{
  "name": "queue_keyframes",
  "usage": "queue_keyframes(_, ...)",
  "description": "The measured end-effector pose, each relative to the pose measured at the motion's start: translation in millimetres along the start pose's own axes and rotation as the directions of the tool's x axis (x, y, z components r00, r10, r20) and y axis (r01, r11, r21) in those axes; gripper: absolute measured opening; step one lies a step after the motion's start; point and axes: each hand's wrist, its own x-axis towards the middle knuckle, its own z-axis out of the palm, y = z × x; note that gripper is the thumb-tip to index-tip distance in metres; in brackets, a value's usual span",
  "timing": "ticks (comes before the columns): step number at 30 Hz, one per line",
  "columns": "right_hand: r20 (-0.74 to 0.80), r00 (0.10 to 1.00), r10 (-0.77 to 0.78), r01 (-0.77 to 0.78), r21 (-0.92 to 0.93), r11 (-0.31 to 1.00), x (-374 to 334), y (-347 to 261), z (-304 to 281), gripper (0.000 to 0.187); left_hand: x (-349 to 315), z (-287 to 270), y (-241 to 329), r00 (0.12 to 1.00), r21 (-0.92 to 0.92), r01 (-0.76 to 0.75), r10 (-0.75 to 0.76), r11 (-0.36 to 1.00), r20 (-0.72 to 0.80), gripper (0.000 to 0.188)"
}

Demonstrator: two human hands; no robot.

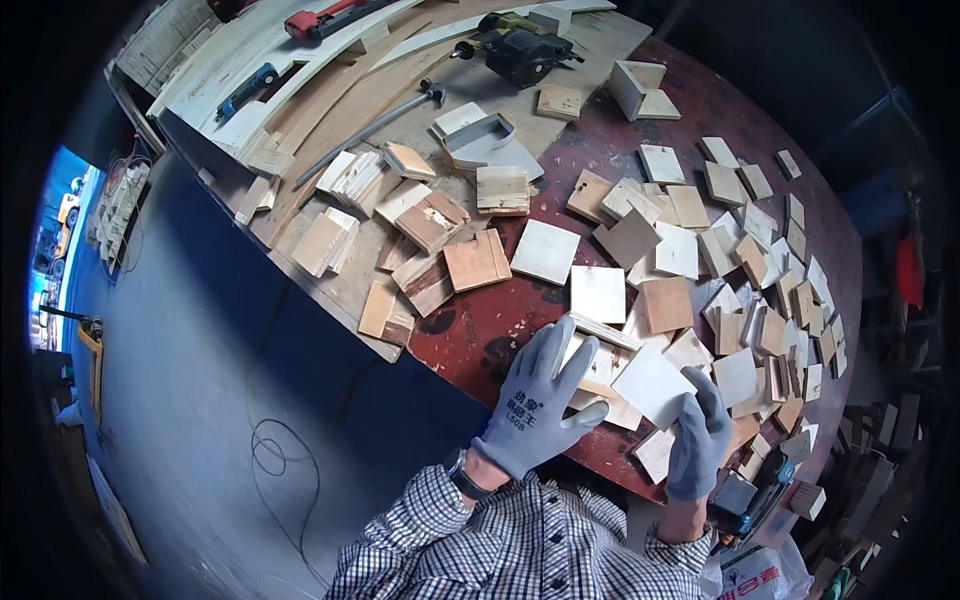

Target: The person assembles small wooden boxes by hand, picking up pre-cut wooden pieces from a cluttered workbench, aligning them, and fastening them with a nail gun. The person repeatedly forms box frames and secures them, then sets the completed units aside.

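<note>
Red, dark-blotched tabletop (470, 345) stretches before a worker in a black-and-white checked shirt (555, 540), its edges bowed by the lens. Over its far left part lies a tan plywood sheet (605, 55), bearing a long-handled metal hammer (375, 130) and short stacks of small wooden blocks (430, 220). Far more square wooden pieces (805, 300), white, tan and orange-brown, lie loose and overlapping to the right. Judged by that spread, the work looks partway at most: some pieces stacked, the greater share scattered.

Near the front edge, the grey-gloved left hand (545, 395), fingers parted and thumb spread, rests against a pale-edged wooden stack (603, 334); whether it grips cannot be told. The grey-gloved right hand (700, 435) appears to pinch the right corner of a pale square wooden board (652, 387), which sits between both hands. Loose pieces crowd the board's far and right sides; red surface shows left of the left hand, likely the easier path. The front edge, close to both wrists, seems to leave little margin.
</note>
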Motion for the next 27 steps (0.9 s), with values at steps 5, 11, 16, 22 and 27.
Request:
queue_keyframes(5, 0.003, 0.996, 0.085, -0.085, -0.037, 0.996, 0, 17, -7, 0.044, 18, -37, -37, 0.988, 0.079, 0.06, -0.048, 0.995, -0.148, 0.062)
queue_keyframes(11, -0.013, 0.997, 0.076, -0.076, -0.007, 0.997, 2, 30, -16, 0.047, 39, -90, -145, 0.922, 0.375, 0.316, -0.189, 0.872, -0.338, 0.063)
queue_keyframes(16, 0.002, 0.998, 0.059, -0.059, -0.04, 0.997, 5, 25, -13, 0.045, 64, -91, -204, 0.922, 0.522, 0.387, -0.317, 0.76, -0.222, 0.08)
queue_keyframes(22, -0.02, 0.997, 0.075, -0.076, -0.061, 0.995, 9, 21, -9, 0.044, 67, -68, -200, 0.949, 0.457, 0.311, -0.248, 0.833, -0.193, 0.061)
queue_keyframes(27, -0.036, 0.999, 0.02, -0.018, 0.065, 0.998, 13, 28, -7, 0.045, 67, -57, -181, 0.966, 0.374, 0.255, -0.215, 0.891, -0.146, 0.056)
